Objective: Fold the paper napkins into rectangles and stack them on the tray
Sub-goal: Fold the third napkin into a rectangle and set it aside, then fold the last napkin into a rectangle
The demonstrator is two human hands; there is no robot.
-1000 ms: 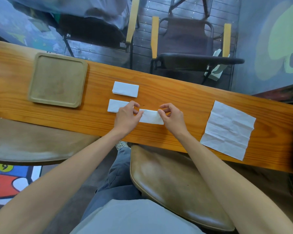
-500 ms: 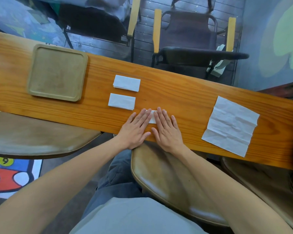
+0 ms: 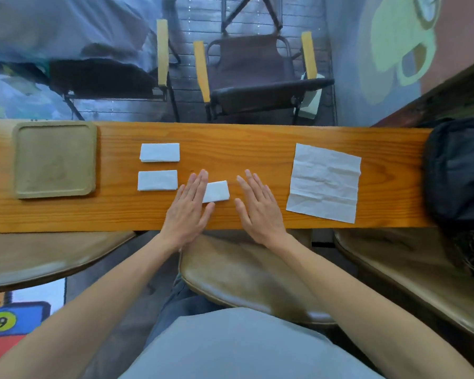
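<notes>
Both hands flat and open on the wooden desk point(image 3: 257, 138), holding nothing. Left hand point(image 3: 188, 207) lying over the left end of a small folded napkin point(image 3: 216, 190), fingers straight. Right hand point(image 3: 259, 207) just beside that napkin on its right, not touching it. Two more folded napkins to the left, the far one point(image 3: 159, 152) and the near one point(image 3: 157, 180), apart from each other and near the tray point(image 3: 54, 159). Tray bare, nothing stacked yet. One flat unfolded napkin point(image 3: 324, 182) well apart on the right, near a black bag point(image 3: 457, 170).

Could go wrong: thin paper may spring open once the left hand lifts, so the fold may come loose. A sliding palm may drag the small napkin crooked. Picking up three folded pieces at once may let the layers slip and fan out. Near folded napkin close to the left hand, so easy to bump.

Hard to tell: left part of the small napkin hidden under the left hand. Layers in each fold too thin to count. Bag cut off at the right edge.
</notes>
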